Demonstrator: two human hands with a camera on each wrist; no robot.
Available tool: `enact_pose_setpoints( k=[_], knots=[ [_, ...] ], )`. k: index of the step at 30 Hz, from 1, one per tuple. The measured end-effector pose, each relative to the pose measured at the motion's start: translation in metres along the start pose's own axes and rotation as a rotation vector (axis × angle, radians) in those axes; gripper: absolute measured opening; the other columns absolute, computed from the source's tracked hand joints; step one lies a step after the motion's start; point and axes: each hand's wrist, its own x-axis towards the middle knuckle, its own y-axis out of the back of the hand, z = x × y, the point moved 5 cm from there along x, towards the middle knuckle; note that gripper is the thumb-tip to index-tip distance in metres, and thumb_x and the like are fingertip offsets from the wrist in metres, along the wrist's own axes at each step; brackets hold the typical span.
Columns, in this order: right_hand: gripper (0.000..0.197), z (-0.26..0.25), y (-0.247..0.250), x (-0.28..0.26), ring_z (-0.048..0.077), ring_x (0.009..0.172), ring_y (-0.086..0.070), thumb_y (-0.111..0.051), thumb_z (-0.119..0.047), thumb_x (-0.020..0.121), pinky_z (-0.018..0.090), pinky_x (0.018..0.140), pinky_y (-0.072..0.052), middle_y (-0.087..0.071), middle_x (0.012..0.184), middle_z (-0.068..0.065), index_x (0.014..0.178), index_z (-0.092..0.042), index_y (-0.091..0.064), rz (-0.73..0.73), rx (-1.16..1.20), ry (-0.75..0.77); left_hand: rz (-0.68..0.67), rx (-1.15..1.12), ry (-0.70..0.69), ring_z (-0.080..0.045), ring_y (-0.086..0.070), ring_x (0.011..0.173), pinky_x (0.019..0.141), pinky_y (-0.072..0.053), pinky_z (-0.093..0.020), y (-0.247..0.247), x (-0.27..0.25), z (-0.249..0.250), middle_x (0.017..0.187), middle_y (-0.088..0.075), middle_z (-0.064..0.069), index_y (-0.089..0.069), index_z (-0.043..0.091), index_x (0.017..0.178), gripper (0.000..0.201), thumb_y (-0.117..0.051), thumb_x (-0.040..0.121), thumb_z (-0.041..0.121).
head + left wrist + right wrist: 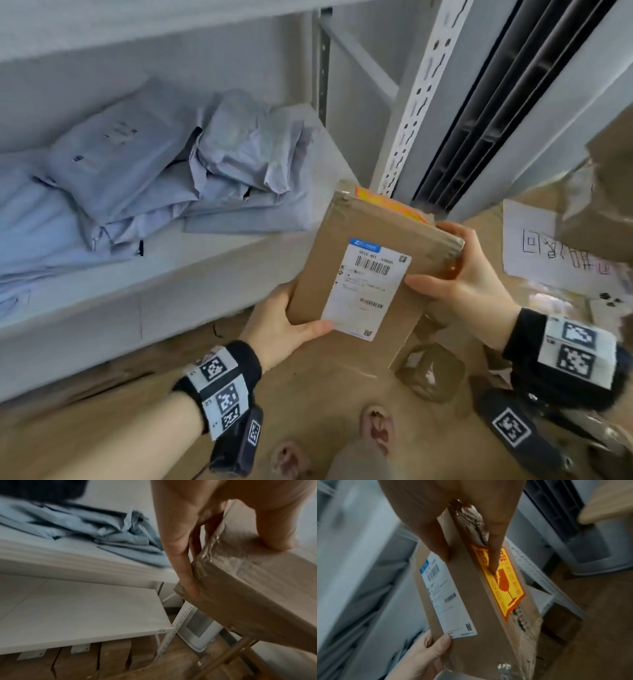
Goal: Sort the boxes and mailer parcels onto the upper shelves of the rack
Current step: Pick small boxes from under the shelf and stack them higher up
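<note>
Both hands hold a flat brown cardboard box (387,236) with a white shipping label (368,287) on top and a yellow-orange fragile sticker (503,582) on its side. My left hand (287,325) grips the near left corner, thumb on the label's edge. My right hand (459,274) grips the right end, thumb on top and fingers (494,555) on the sticker side. The box (240,588) hangs tilted in front of the white rack's right end. Several grey-blue mailer parcels (144,171) lie piled on the rack shelf (164,274).
A perforated white rack upright (418,96) stands just behind the box. A bare lower shelf (82,615) sits beneath. A white floor unit with dark slats (507,102) stands right of the rack. Cardboard boxes (431,373) and a marked paper sheet (555,246) lie on the wooden floor.
</note>
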Motion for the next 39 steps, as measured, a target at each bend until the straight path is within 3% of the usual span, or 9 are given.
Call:
enact_pose_setpoints(
  k=[2,4,8,13,22,26,31,37,39],
  knots=[
    [0.076,0.054,0.001,0.013,0.011,0.095,-0.068,-0.081,-0.002,0.070,0.032,0.067,-0.060,-0.064,0.110,-0.008,0.126,-0.036,-0.042,0.002,0.015,-0.095,0.009,0.052,0.045,0.009,-0.058,0.098,0.076,-0.043,-0.005,-0.025,0.017,-0.036,0.110,-0.059,0.024,-0.047,0.062,0.112,0.064,-0.083,0.060,0.054],
    [0.074,0.106,0.000,0.023,0.014,0.095,-0.069,-0.081,-0.001,0.069,0.039,0.067,-0.061,-0.063,0.112,-0.005,0.118,-0.043,-0.045,-0.002,0.026,-0.179,0.000,0.029,0.106,0.009,-0.055,0.098,0.072,-0.041,-0.003,-0.051,0.032,-0.076,0.116,-0.058,0.015,-0.048,0.042,0.128,0.075,-0.086,0.064,0.043],
    [0.079,0.203,-0.003,0.038,0.016,0.097,-0.068,-0.082,-0.002,0.068,0.047,0.074,-0.060,-0.062,0.114,-0.007,0.124,-0.043,-0.045,-0.022,0.017,-0.314,-0.069,-0.132,0.237,0.005,-0.058,0.104,0.076,-0.046,-0.005,-0.104,0.052,-0.157,0.123,-0.059,0.006,-0.045,0.025,0.137,0.081,-0.086,0.067,0.025],
    [0.081,0.317,-0.019,0.060,0.014,0.097,-0.067,-0.083,0.000,0.066,0.038,0.073,-0.061,-0.064,0.110,-0.012,0.118,-0.050,-0.047,-0.042,0.001,-0.374,-0.034,-0.056,0.306,0.003,-0.058,0.105,0.087,-0.047,-0.015,-0.145,0.072,-0.248,0.120,-0.059,0.013,-0.041,0.035,0.140,0.086,-0.086,0.067,0.031],
    [0.083,0.479,-0.071,0.120,0.016,0.099,-0.066,-0.079,0.009,0.066,0.028,0.062,-0.058,-0.061,0.118,-0.005,0.111,-0.054,-0.050,-0.060,0.077,-0.403,0.068,0.005,0.298,0.028,-0.048,0.092,0.071,-0.035,0.005,-0.191,0.143,-0.402,0.118,-0.056,0.020,-0.035,0.041,0.141,0.091,-0.086,0.066,0.031],
    [0.087,0.542,-0.093,0.157,0.018,0.103,-0.066,-0.077,0.014,0.067,0.026,0.061,-0.057,-0.062,0.121,0.000,0.127,-0.040,-0.045,-0.069,0.089,-0.361,0.107,0.015,0.299,0.011,-0.054,0.096,0.071,-0.039,0.003,-0.212,0.181,-0.471,0.126,-0.054,0.014,-0.036,0.037,0.142,0.089,-0.085,0.067,0.036],
    [0.088,0.603,-0.115,0.206,0.011,0.104,-0.064,-0.079,0.007,0.068,0.026,0.060,-0.057,-0.063,0.114,-0.015,0.130,-0.042,-0.042,-0.113,0.041,-0.277,0.161,0.005,0.244,0.004,-0.056,0.105,0.081,-0.041,-0.005,-0.234,0.231,-0.540,0.128,-0.056,0.015,-0.035,0.035,0.144,0.090,-0.084,0.068,0.036],
    [0.087,0.646,-0.136,0.254,0.006,0.103,-0.063,-0.080,-0.001,0.071,0.021,0.065,-0.057,-0.064,0.104,-0.031,0.124,-0.053,-0.035,-0.179,-0.066,-0.114,0.227,0.014,0.116,0.022,-0.048,0.104,0.080,-0.038,0.001,-0.243,0.276,-0.599,0.129,-0.053,0.020,-0.030,0.041,0.146,0.091,-0.081,0.070,0.040],
    [0.086,0.653,-0.143,0.266,-0.001,0.100,-0.063,-0.079,-0.002,0.073,0.020,0.068,-0.057,-0.063,0.101,-0.036,0.122,-0.055,-0.033,-0.198,-0.092,-0.052,0.238,0.003,0.089,0.010,-0.049,0.114,0.092,-0.041,-0.012,-0.245,0.286,-0.614,0.134,-0.052,0.019,-0.028,0.044,0.146,0.092,-0.079,0.069,0.049]
  ],
)
